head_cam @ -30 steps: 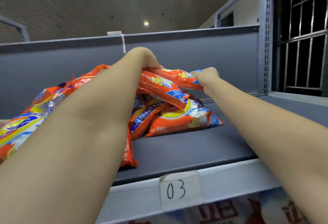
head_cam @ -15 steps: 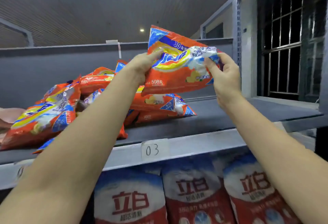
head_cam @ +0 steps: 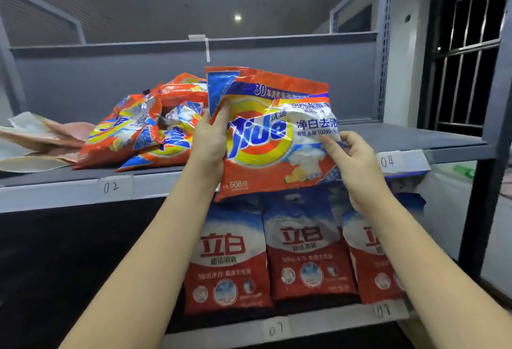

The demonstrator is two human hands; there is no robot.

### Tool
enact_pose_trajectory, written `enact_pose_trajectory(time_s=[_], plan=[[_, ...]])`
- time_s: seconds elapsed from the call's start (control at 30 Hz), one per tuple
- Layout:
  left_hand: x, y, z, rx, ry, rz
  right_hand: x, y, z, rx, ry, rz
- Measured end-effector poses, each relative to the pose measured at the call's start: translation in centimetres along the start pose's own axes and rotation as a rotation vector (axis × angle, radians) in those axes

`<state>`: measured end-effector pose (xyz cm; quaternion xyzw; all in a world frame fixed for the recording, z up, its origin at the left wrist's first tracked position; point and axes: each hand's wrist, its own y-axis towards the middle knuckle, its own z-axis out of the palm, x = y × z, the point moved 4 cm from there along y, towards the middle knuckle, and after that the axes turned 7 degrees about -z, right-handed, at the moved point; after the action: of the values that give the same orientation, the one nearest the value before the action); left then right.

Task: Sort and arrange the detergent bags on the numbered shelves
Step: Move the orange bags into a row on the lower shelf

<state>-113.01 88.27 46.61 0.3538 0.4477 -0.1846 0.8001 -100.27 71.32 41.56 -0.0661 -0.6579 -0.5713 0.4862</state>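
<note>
Both hands (head_cam: 210,143) (head_cam: 352,160) grip orange Tide bag (head_cam: 266,138), upright, front-facing, crinkled.

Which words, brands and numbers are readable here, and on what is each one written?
"Tide", "508", "30", "99%", "100": orange bag, held by left hand and right hand.
"02": paper tag, upper shelf edge.
"04": tag, same edge.
"07": tag, lower shelf edge.
"立白": red-and-blue bags below.
Small print, the piled bags and the far-right lower tag: too blurred to read.
</note>
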Motion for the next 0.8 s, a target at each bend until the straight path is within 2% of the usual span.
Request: enact_pose_trajectory(time_s=[0.13,0.2,0.4,0.53,0.67,0.8], plan=[[-0.6,-4.2,-3.0,-0.033,0.043,0.033,-0.8,-4.4,2.1,0.329,0.012,0.198],[0.0,-6.2,-5.1,-0.001,0.088,-0.004,-1.5,-7.2,3.7,0.431,0.029,0.250],[4.3,-11.6,-15.9,-0.033,0.212,-0.210,-6.9,-16.6,10.1,0.400,0.159,0.499],[6.4,-13.4,-24.2,-0.139,0.241,-0.342,-10.9,-21.9,16.6,0.382,0.187,0.645],[7.3,-12.8,-32.4,-0.198,0.310,-0.433,-14.3,-24.9,23.3,0.383,0.194,0.740],[8.8,-9.8,-39.1,-0.274,0.300,-0.447,-17.7,-24.8,28.9,0.384,0.100,0.759]])
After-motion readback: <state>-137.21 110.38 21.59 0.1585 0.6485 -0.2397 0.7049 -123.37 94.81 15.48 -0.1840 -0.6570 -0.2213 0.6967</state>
